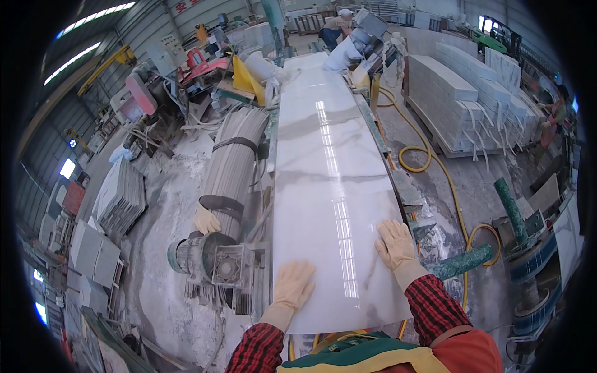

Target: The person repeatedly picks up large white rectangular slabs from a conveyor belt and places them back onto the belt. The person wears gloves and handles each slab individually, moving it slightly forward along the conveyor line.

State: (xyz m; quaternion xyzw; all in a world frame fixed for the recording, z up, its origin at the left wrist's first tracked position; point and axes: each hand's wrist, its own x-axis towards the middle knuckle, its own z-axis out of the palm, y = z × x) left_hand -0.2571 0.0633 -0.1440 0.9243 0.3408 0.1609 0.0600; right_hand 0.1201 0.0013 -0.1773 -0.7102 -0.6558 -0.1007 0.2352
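A long, polished white stone slab [311, 214] with grey veins stretches away from me on a narrow bench. My left hand [293, 287], in a cream glove, lies flat on its near left edge with the fingers extended. Across from it, my right hand [395, 244], gloved alike, rests on the right edge with its fingers a little apart. Neither hand grips anything. Ceiling light reflects in a bright streak down the slab. The slab's near end lies just in front of my body.
Left of the bench stand a motor with gearbox [217, 261], a loose cream glove [206, 219] and a strapped bundle of strips [231, 165]. A machine head [351, 50] leans over the far end. To the right are a yellow hose [449, 180], stacked stone blocks [444, 90] and other people.
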